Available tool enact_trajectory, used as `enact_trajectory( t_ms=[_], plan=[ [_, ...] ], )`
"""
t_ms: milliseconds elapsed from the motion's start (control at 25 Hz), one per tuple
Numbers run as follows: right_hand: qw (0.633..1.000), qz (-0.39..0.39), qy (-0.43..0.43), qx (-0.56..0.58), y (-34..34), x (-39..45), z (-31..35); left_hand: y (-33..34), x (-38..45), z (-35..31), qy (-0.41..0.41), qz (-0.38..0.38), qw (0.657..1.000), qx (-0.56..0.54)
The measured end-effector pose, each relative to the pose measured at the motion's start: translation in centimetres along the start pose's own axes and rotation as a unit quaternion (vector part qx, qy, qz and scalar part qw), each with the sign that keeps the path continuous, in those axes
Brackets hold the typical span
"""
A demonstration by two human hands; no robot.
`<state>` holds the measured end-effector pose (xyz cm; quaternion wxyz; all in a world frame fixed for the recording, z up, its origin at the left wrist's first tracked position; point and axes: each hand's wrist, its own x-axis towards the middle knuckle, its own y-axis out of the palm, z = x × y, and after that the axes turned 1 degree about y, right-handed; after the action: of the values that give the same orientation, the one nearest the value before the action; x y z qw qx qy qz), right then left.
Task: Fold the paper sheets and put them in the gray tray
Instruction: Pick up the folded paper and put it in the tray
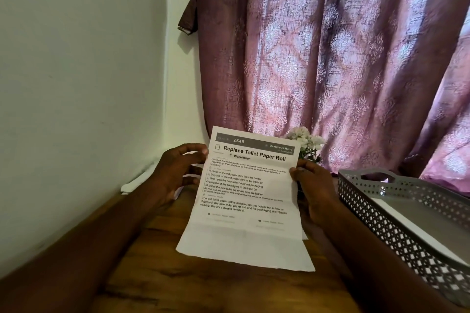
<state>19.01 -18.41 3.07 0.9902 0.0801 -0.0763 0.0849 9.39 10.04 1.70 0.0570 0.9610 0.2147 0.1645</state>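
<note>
From the head view, a printed paper sheet (248, 198) stands nearly upright above the wooden table (157, 256), held by both hands at its side edges. The left hand (175, 175) pinches the sheet's left edge near the top, thumb on the printed face and the other fingers curled behind it. The right hand (314, 190) grips the right edge a little lower, thumb tip on the front and the rest of the fingers hidden behind the paper. Below both sets of fingers the sheet hangs free, creased across, and its bottom edge flares out toward the camera over the tabletop (whether it touches the wood I cannot tell).

To the right of the right hand's fingers, apart from them, sits the gray tray (381, 213) with perforated walls; its near long wall runs diagonally toward the lower right, and something white lies flat inside. Bare wood shows between the right forearm and that wall.

Behind the left hand's fingers more white paper sheets (132, 184) lie against the white wall (76, 84). Beyond the sheet's top edge are small white flowers (305, 140) and a mauve patterned curtain (330, 46).
</note>
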Motion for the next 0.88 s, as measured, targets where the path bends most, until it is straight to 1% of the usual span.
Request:
enact_trajectory(
  t_ms=[120, 280, 360, 480, 560, 640, 760, 880],
  plan=[
    [0.999, 0.028, 0.005, 0.034, 0.2, -0.5, 0.1, 0.4, 0.1, 0.2, 0.009, 0.016, 0.999, 0.03],
    [0.998, 0.046, 0.008, 0.053, 0.2, -0.4, 0.2, 0.7, -0.2, 0.0, 0.02, -0.001, 1.0, -0.009],
    [0.996, 0.049, 0.029, 0.067, 0.4, -0.3, 0.3, 0.9, -0.3, -0.1, 0.031, -0.018, 0.999, -0.008],
    [0.994, 0.068, 0.053, 0.071, 0.2, -0.2, 0.2, 0.8, -0.3, -0.2, 0.007, -0.036, 0.999, -0.021],
    [0.991, 0.085, 0.067, 0.078, -0.1, -0.2, 0.1, 0.8, -0.3, -0.4, -0.024, -0.023, 0.998, -0.049],
    [0.99, 0.095, 0.072, 0.078, -0.1, -0.2, 0.0, 0.9, -0.4, -0.5, -0.026, -0.008, 0.998, -0.062],
    [0.99, 0.107, 0.048, 0.072, 0.5, 0.0, 0.0, 1.3, -0.1, -0.3, -0.011, 0.021, 0.999, -0.046],
    [0.987, 0.109, 0.013, 0.12, 0.7, 0.1, -0.1, 1.3, -0.4, 0.1, -0.049, 0.081, 0.995, -0.024]
  ],
)
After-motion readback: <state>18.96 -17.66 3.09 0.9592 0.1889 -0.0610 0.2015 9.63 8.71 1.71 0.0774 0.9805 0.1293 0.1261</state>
